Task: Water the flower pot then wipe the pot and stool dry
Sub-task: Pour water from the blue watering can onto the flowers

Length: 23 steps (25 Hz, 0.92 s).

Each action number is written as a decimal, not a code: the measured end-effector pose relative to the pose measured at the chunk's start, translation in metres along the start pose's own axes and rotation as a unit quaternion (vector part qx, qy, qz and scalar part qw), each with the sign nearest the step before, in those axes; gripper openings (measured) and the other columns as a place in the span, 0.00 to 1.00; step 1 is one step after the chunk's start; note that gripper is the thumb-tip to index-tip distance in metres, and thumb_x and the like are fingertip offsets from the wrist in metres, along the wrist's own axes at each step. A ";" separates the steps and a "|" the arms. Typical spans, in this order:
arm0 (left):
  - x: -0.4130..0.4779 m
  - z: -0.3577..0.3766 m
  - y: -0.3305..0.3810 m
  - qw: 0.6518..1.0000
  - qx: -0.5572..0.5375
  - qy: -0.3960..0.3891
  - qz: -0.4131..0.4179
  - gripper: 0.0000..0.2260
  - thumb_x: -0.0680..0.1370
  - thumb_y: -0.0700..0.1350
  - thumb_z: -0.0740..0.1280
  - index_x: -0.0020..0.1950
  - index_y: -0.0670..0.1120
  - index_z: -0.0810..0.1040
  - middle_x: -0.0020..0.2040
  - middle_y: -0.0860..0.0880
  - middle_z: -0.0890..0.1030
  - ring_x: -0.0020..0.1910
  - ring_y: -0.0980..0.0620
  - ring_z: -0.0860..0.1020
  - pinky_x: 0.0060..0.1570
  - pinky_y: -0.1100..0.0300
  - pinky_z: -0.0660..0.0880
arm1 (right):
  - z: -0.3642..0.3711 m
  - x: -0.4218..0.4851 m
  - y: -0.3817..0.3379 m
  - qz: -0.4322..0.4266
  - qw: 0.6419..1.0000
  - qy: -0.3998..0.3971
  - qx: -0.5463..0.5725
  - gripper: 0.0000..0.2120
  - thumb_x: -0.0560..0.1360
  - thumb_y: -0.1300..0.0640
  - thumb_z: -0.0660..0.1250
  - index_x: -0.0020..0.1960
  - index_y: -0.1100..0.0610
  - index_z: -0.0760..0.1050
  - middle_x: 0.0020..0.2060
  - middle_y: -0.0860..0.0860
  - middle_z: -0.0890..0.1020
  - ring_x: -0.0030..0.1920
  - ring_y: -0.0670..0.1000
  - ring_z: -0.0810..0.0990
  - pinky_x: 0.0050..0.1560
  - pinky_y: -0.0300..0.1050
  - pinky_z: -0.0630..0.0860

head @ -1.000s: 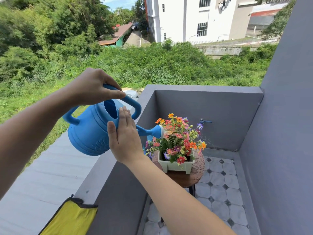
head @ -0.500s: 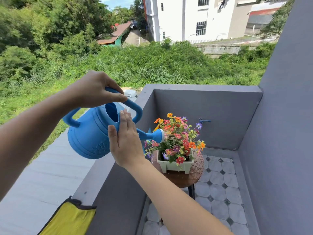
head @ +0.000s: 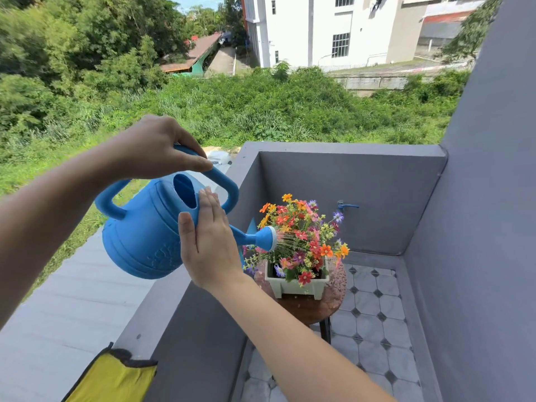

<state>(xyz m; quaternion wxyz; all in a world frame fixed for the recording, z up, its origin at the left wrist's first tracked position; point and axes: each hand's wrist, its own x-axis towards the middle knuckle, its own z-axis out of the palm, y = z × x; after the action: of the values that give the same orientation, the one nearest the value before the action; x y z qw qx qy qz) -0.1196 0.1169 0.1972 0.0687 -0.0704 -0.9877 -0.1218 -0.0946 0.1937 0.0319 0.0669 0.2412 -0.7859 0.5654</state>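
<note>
Blue watering can (head: 145, 236) pouring on flower pot (head: 295, 285)
Left hand (head: 156, 147) grips handle (head: 226, 184), right hand (head: 211, 250) pressed flat; overpouring risks flooding stool (head: 307, 310).

Stool (head: 307, 310): round brown top on a dark leg (head: 326, 329), standing on the tiled floor (head: 374, 329) in the corner of the grey-walled enclosure. Top speckled with droplets, densest on the right side.
Flower pot (head: 295, 288): pale green, rectangular, upright, sits directly on the stool top, roughly central; brown rim shows on all visible sides.
Floor: pale octagonal tiles with small dark diamond insets.
Parapet top (head: 156, 311): grey, flat. Yellow cloth (head: 113, 381) with dark edging lies at its near end; overhang cannot be judged.
</note>
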 end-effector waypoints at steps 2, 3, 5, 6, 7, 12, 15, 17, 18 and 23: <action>0.006 0.003 0.000 1.000 -0.009 0.002 -0.001 0.08 0.71 0.51 0.71 0.45 0.47 0.85 0.20 0.58 0.75 0.21 0.65 0.71 0.22 0.73 0.65 | -0.003 0.007 0.006 -0.004 1.000 0.005 -0.011 0.30 0.80 0.46 0.47 0.76 0.62 0.52 0.77 0.56 0.56 0.77 0.52 0.49 0.77 0.47 0.47; 0.009 0.004 -0.001 1.000 -0.012 0.004 -0.002 0.08 0.71 0.51 0.71 0.45 0.47 0.85 0.19 0.61 0.75 0.21 0.65 0.70 0.22 0.74 0.65 | -0.004 0.012 0.008 -0.003 1.000 0.005 -0.017 0.30 0.80 0.46 0.47 0.77 0.62 0.52 0.77 0.56 0.56 0.77 0.52 0.49 0.77 0.47 0.47; 0.015 0.004 -0.004 1.000 -0.022 0.012 -0.006 0.09 0.71 0.50 0.72 0.46 0.46 0.85 0.18 0.62 0.74 0.20 0.65 0.70 0.22 0.73 0.65 | -0.004 0.021 0.010 0.002 1.000 -0.002 -0.023 0.30 0.80 0.46 0.48 0.77 0.61 0.51 0.77 0.56 0.55 0.78 0.52 0.49 0.77 0.47 0.46; 0.017 0.003 -0.006 0.999 -0.025 0.017 -0.010 0.10 0.72 0.50 0.72 0.47 0.45 0.85 0.18 0.59 0.74 0.20 0.64 0.70 0.21 0.73 0.64 | -0.003 0.026 0.011 0.002 1.000 -0.007 -0.023 0.29 0.80 0.46 0.48 0.77 0.61 0.51 0.77 0.56 0.55 0.78 0.52 0.48 0.76 0.47 0.46; 0.019 0.002 -0.007 0.999 -0.026 0.022 -0.014 0.10 0.72 0.49 0.71 0.47 0.45 0.85 0.20 0.58 0.74 0.21 0.63 0.70 0.20 0.72 0.64 | -0.003 0.030 0.011 0.001 1.000 -0.013 -0.021 0.29 0.81 0.47 0.48 0.77 0.61 0.50 0.77 0.55 0.54 0.78 0.52 0.48 0.76 0.47 0.45; 0.023 -0.004 -0.018 0.999 -0.010 0.019 -0.039 0.09 0.71 0.49 0.72 0.46 0.45 0.85 0.20 0.57 0.75 0.22 0.63 0.71 0.19 0.71 0.61 | 0.005 0.041 0.007 -0.002 0.999 -0.045 0.004 0.29 0.81 0.47 0.49 0.77 0.61 0.50 0.78 0.55 0.54 0.78 0.51 0.47 0.76 0.46 0.45; 0.024 -0.005 -0.021 0.999 0.003 0.006 -0.038 0.09 0.71 0.51 0.72 0.45 0.46 0.85 0.20 0.58 0.75 0.23 0.57 0.70 0.23 0.64 0.63 | 0.012 0.036 0.005 0.008 0.999 -0.031 0.021 0.29 0.81 0.46 0.48 0.77 0.61 0.51 0.77 0.56 0.55 0.77 0.51 0.48 0.76 0.47 0.45; 0.026 -0.002 -0.018 0.999 0.002 0.005 -0.037 0.09 0.71 0.51 0.72 0.45 0.47 0.85 0.21 0.56 0.75 0.24 0.56 0.69 0.27 0.62 0.61 | 0.011 0.035 0.007 0.012 1.000 -0.019 0.019 0.30 0.80 0.45 0.47 0.76 0.61 0.52 0.77 0.56 0.56 0.77 0.52 0.49 0.76 0.47 0.45; 0.028 -0.001 -0.017 0.999 -0.001 0.007 -0.036 0.09 0.71 0.51 0.72 0.46 0.47 0.85 0.23 0.56 0.75 0.25 0.56 0.69 0.27 0.62 0.61 | 0.009 0.036 0.008 0.012 1.000 -0.015 0.016 0.30 0.79 0.45 0.47 0.76 0.61 0.52 0.77 0.56 0.56 0.77 0.52 0.49 0.76 0.47 0.46; 0.035 -0.007 -0.012 0.999 -0.019 0.023 -0.033 0.11 0.72 0.51 0.71 0.46 0.45 0.85 0.22 0.53 0.73 0.25 0.54 0.66 0.28 0.61 0.59 | -0.001 0.052 0.009 0.002 1.000 -0.006 0.001 0.29 0.80 0.47 0.48 0.76 0.61 0.52 0.77 0.56 0.56 0.77 0.52 0.50 0.76 0.48 0.46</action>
<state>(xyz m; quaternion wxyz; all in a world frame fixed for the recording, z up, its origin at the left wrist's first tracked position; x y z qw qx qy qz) -0.1546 0.1082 0.2061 0.0863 -0.0367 -0.9851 -0.1443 -0.1441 0.1809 0.0440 0.0609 0.2428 -0.7862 0.5650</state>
